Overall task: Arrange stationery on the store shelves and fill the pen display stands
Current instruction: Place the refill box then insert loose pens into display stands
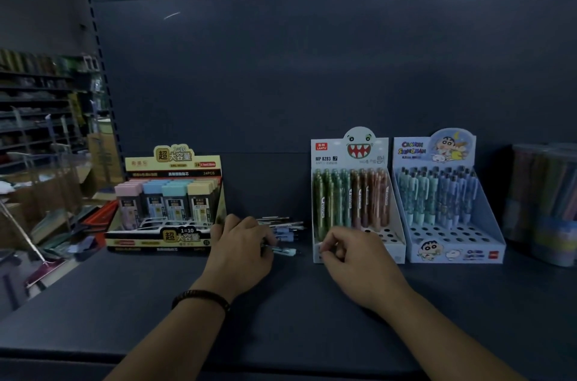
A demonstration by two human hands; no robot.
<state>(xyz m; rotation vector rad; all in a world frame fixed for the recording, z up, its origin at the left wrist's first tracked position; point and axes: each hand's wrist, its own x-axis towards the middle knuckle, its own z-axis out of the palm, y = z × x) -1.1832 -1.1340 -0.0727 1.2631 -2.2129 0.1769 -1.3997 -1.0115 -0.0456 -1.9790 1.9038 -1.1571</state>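
left hand (242,243) grip holds pen (284,251) | right hand (352,252) grip unclear, at stand (398,224) front

A dark bracelet of small round beads (201,298) circles the left wrist as a snug single strand. Just beyond the bracelet is the bare left hand (240,251). To its right, the right hand (352,259) and both forearms are bare.

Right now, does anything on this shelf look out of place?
Yes: loose pens lie flat on the shelf between the refill box and the monster pen stand, by the left hand, while that stand's front holes sit empty.
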